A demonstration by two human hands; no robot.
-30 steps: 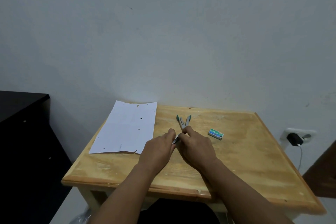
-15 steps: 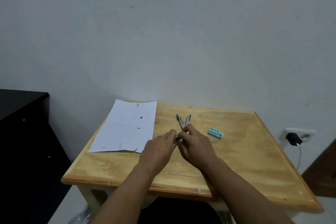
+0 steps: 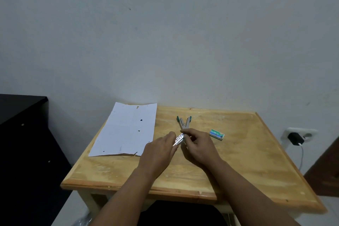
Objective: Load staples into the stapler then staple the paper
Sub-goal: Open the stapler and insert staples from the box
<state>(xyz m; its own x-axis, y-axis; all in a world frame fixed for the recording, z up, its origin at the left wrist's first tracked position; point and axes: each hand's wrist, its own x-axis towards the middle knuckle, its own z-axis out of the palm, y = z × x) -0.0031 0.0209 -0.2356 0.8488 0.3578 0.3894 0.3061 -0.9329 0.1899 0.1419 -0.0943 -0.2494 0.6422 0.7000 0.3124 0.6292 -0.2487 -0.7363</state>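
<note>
both hands grip opened stapler

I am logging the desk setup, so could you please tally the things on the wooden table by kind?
White sheet of paper: 1
Opened grey stapler with green ends: 1
Small green staple box: 1
Silvery strip of staples, held between the left hand and right hand: 1
Total: 4
</note>
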